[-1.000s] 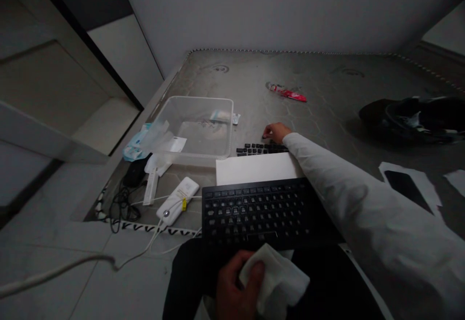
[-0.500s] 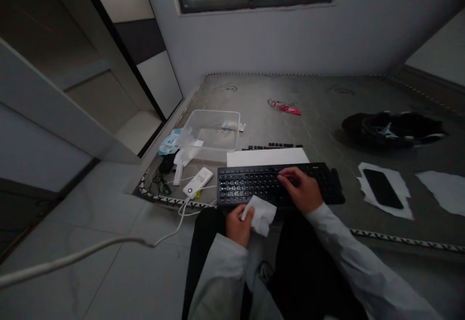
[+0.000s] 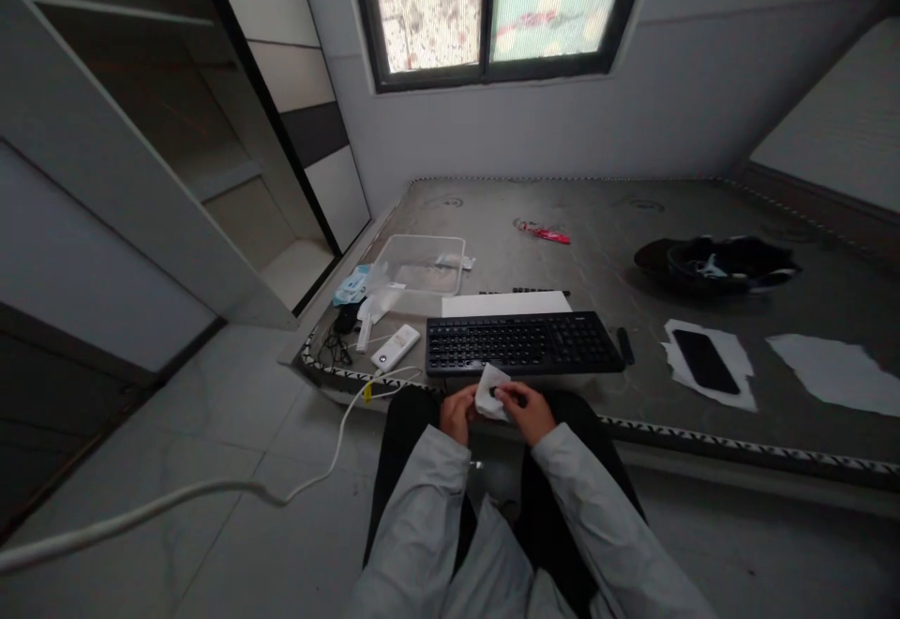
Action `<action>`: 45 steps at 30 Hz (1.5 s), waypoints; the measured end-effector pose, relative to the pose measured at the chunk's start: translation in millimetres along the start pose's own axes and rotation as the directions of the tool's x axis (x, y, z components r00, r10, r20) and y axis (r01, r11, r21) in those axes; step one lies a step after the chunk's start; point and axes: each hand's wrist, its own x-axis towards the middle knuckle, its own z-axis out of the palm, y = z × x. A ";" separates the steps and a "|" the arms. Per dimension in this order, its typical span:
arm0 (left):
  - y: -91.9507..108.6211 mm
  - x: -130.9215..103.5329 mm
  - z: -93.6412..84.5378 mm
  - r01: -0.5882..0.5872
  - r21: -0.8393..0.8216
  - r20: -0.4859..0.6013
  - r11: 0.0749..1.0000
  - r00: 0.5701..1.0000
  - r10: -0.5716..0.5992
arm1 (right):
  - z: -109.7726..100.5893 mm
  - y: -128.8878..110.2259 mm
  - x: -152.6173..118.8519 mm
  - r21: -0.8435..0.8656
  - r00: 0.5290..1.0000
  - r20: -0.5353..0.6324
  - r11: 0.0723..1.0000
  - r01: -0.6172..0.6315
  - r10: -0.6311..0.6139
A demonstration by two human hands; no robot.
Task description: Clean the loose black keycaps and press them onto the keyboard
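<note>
My left hand is closed on a crumpled white tissue just in front of the keyboard. Pinched in my right hand is a small black keycap, held against the tissue. The black keyboard lies lengthwise beyond both hands, at the near edge of the mattress. Behind it is a white sheet, with a row of loose black keycaps along its far side.
A clear plastic bin stands left, near a white power bank with a cable. Rightward are a black stick-like piece, a phone on white paper, another paper piece and a black cap. A red packet lies farther back.
My right hand has left the keyboard and come down to the tissue with a keycap. The tissue has been drawn in between both hands. The head view has tilted up.
</note>
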 end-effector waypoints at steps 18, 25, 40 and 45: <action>-14.3 12.9 4.3 -0.007 0.084 -0.114 0.996 0.993 0.017 | -7.7 -13.6 -5.0 -0.010 0.966 0.156 0.978 0.210 -0.206; -15.9 22.7 9.2 0.037 0.032 -0.118 0.999 0.992 -0.033 | -6.5 -17.5 -4.8 -0.082 0.978 -0.073 0.978 0.191 -0.197; -15.9 29.8 14.5 0.066 0.044 -0.059 0.997 0.996 -0.063 | -11.3 -4.4 7.3 0.089 0.995 -0.015 0.991 0.095 -0.094; -19.5 29.9 9.4 0.013 0.153 -0.134 0.988 0.991 0.008 | -9.8 7.4 11.3 0.270 0.998 0.061 0.962 -0.045 0.029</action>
